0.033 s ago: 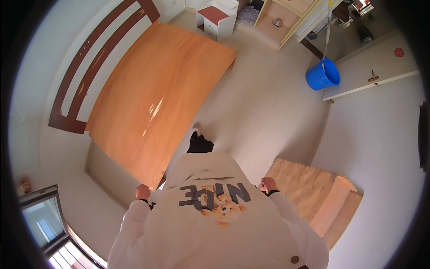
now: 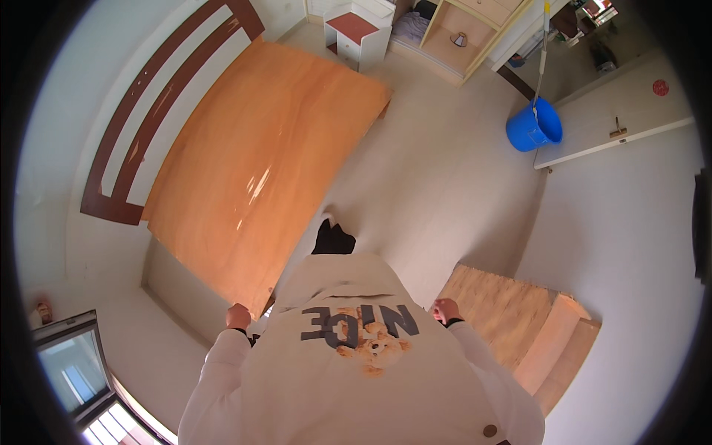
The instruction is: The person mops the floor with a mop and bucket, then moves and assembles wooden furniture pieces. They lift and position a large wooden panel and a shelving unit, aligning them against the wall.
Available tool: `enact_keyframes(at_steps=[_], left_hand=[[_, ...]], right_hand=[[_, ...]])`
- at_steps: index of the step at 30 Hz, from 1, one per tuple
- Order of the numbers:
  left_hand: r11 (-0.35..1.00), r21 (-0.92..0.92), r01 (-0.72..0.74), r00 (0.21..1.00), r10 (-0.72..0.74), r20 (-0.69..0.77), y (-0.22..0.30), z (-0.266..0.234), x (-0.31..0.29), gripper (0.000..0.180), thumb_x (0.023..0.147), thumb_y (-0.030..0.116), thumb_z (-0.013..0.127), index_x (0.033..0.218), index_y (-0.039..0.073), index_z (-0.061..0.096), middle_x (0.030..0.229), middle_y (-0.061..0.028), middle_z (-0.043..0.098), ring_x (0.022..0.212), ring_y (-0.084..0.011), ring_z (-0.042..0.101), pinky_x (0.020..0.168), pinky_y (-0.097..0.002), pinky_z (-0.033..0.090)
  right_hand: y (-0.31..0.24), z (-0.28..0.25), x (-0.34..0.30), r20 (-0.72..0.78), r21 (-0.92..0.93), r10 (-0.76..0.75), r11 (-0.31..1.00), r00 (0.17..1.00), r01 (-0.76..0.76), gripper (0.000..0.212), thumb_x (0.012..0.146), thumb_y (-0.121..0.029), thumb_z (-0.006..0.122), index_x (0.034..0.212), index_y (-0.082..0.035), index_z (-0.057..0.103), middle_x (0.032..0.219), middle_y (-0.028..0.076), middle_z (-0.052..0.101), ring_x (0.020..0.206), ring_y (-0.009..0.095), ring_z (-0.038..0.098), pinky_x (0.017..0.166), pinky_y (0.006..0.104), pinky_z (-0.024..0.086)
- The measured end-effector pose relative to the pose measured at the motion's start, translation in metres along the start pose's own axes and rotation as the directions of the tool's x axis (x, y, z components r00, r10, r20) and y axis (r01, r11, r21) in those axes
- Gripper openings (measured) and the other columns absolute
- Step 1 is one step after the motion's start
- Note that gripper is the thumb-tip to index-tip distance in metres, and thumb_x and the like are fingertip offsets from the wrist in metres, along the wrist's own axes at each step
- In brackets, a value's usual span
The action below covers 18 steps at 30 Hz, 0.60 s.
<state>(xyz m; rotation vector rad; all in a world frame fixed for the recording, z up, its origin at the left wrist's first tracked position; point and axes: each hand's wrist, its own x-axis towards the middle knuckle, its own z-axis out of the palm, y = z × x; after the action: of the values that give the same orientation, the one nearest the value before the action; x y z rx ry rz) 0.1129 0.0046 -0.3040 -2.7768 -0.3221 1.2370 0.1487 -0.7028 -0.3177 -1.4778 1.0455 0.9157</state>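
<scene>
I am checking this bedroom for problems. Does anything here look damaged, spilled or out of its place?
The bed has no mattress, only a bare orange board. A blue bucket with a mop handle stands on the floor by the door. Both hands, left hand and right hand, look closed and seemingly empty. No spill or damage shows.

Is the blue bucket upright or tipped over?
Upright: the blue bucket stands on the floor, its open mouth facing up, with a mop handle rising from it.

A large orange plywood bed board (image 2: 252, 163) lies flat on the bed frame, its near corner beside the left hand (image 2: 238, 316).
</scene>
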Motion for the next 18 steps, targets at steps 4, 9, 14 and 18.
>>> enact_keyframes(at_steps=[4,9,14,18], left_hand=[[0.997,0.039,-0.059,0.995,0.056,0.076,0.023,-0.046,0.086,0.015,0.073,0.016,0.058,0.082,0.017,0.071,0.093,-0.0077,0.066,0.089,-0.0248,0.063,0.076,-0.0356,0.051],[0.982,-0.153,-0.106,0.994,0.101,-0.038,0.036,-0.117,0.189,0.016,0.071,0.015,0.062,0.084,0.016,0.07,0.098,-0.0079,0.065,0.094,-0.0239,0.063,0.078,-0.0339,0.051],[0.963,-0.256,-0.083,0.996,0.091,0.02,0.058,-0.195,0.254,0.017,0.072,0.013,0.06,0.086,0.013,0.07,0.103,-0.0083,0.064,0.094,-0.0252,0.063,0.08,-0.0331,0.05],[0.94,0.01,-0.342,0.939,0.341,0.048,0.105,-0.256,0.28,0.017,0.071,0.013,0.06,0.085,0.011,0.07,0.1,-0.0119,0.064,0.093,-0.0268,0.062,0.078,-0.0343,0.05]], right_hand=[[-0.043,-0.003,-0.023,-0.083,-0.452,-0.265,0.869,0.961,0.201,0.012,0.084,-0.011,0.051,0.078,-0.004,0.06,0.068,0.008,0.057,0.057,0.018,0.055,0.05,0.0323,0.045],[-0.158,0.018,-0.036,-0.091,-0.51,-0.266,0.84,0.96,0.185,0.013,0.086,-0.009,0.051,0.076,-0.003,0.058,0.076,0.008,0.06,0.068,0.018,0.062,0.056,0.0314,0.051],[-0.22,0.025,-0.022,-0.145,0.045,-0.269,0.96,0.952,0.278,0.012,0.087,-0.011,0.052,0.092,-0.005,0.061,0.078,0.005,0.061,0.067,0.015,0.06,0.056,0.0259,0.049],[-0.208,-0.001,0.001,-0.229,-0.086,0.017,0.996,0.973,-0.038,0.019,0.084,-0.011,0.053,0.1,-0.005,0.061,0.075,0.007,0.062,0.062,0.015,0.058,0.05,0.0256,0.046]])
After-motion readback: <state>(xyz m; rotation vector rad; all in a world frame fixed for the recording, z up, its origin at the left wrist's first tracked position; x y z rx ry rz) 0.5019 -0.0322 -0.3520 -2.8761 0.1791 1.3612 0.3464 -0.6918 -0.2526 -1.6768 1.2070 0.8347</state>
